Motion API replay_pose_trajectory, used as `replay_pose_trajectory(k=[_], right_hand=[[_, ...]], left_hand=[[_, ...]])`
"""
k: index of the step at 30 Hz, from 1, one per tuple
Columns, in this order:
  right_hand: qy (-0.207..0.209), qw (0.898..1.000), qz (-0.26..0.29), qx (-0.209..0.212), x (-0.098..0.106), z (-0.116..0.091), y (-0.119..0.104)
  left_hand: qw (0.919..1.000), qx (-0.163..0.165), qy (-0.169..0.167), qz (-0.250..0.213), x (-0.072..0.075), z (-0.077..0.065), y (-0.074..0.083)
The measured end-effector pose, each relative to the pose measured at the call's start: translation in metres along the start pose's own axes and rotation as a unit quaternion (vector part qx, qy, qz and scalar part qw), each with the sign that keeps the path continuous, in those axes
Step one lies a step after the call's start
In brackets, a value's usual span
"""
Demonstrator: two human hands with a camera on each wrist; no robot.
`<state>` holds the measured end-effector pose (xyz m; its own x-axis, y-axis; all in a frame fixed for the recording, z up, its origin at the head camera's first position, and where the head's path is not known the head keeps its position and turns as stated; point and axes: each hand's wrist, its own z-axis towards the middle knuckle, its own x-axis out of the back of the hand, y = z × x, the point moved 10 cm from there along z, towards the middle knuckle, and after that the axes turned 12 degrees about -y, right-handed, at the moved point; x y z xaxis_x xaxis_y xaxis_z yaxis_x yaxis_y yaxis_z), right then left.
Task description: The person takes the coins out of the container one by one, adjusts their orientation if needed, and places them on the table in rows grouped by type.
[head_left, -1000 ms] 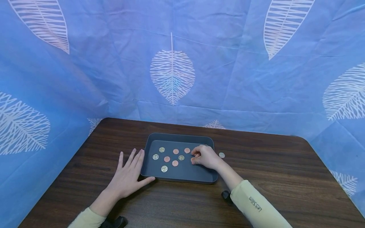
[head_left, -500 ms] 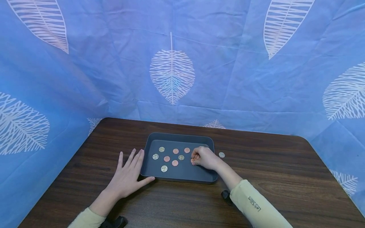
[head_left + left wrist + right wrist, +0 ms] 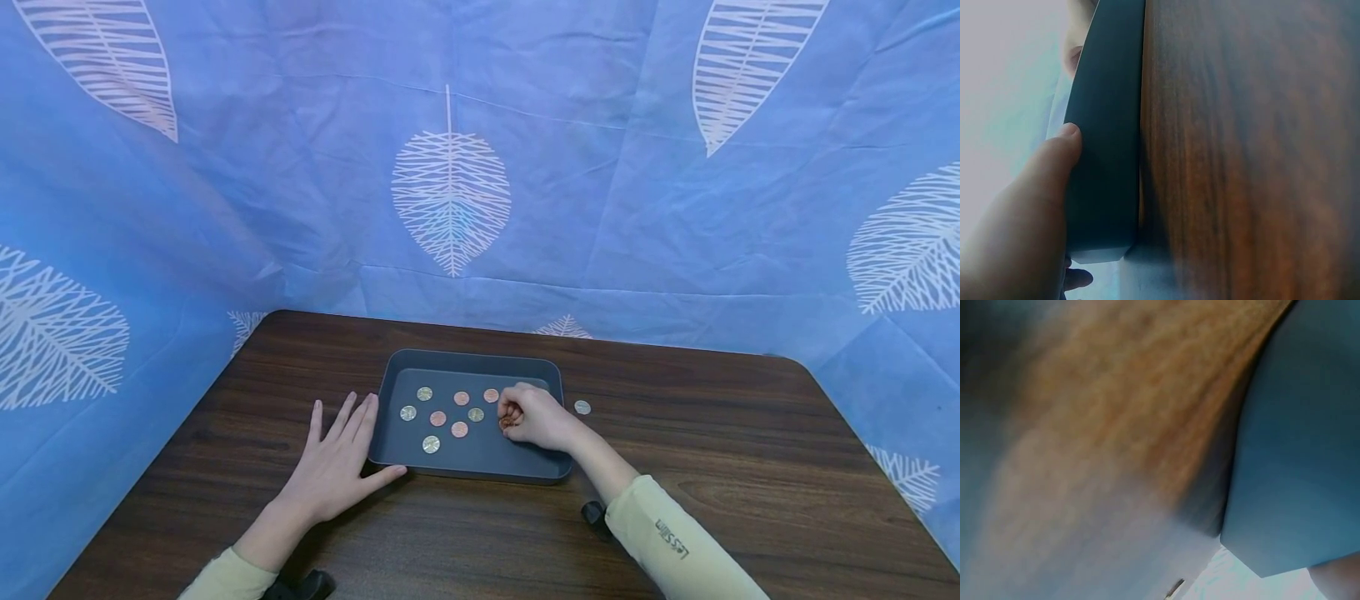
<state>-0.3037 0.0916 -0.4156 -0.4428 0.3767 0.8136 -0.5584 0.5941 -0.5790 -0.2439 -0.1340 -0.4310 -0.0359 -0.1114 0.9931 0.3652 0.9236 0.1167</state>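
A dark grey tray [image 3: 480, 458] lies on the table with several copper and silver coins spread inside, among them a copper coin [image 3: 437, 418] and a silver coin [image 3: 431, 445]. My left hand [image 3: 332, 473] rests against the tray's left end, its fingers straight and spread; the left wrist view has the thumb [image 3: 1054, 159] at the tray's side wall. Inside the tray's right part, my right hand [image 3: 542, 416] has its fingers curled, and its fingertips pinch a copper coin [image 3: 507, 422], mostly hidden by them. The right wrist view catches mainly the tray's outer wall [image 3: 1297, 450].
One silver coin [image 3: 582, 407] lies on the wooden table [image 3: 712, 450], just outside the tray's right rim. Behind the table hangs a blue cloth [image 3: 570, 208] with white leaf prints. A dark wrist device [image 3: 303, 583] sits under the left forearm.
The right fingers have curled in more around the copper coin near them, and it shows less than before. Left hand, tray and the other coins stay in place.
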Motion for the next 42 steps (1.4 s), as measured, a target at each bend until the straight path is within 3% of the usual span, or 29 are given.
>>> replay_pose_trajectory(k=[14,22,33,38,42], right_hand=[[-0.003,0.999,0.047,0.009,-0.001,-0.003,-0.001],[0.065,0.994,0.090,0.013,0.018,-0.019,-0.005],[0.165,0.971,0.167,-0.038,0.053,-0.068,0.022],[0.189,0.955,0.213,-0.080,0.062,-0.094,0.044],[0.191,0.950,0.221,-0.112,0.062,-0.108,0.060]], left_hand=[[0.9999,0.004,-0.008,0.006,0.000,0.001,0.000],[0.9999,0.001,-0.006,0.014,0.001,0.001,0.000],[0.9999,-0.009,0.006,0.014,0.000,0.002,0.002],[0.9999,-0.007,0.003,0.015,-0.001,0.002,0.001],[0.9999,-0.004,-0.001,0.014,-0.001,0.001,0.001]])
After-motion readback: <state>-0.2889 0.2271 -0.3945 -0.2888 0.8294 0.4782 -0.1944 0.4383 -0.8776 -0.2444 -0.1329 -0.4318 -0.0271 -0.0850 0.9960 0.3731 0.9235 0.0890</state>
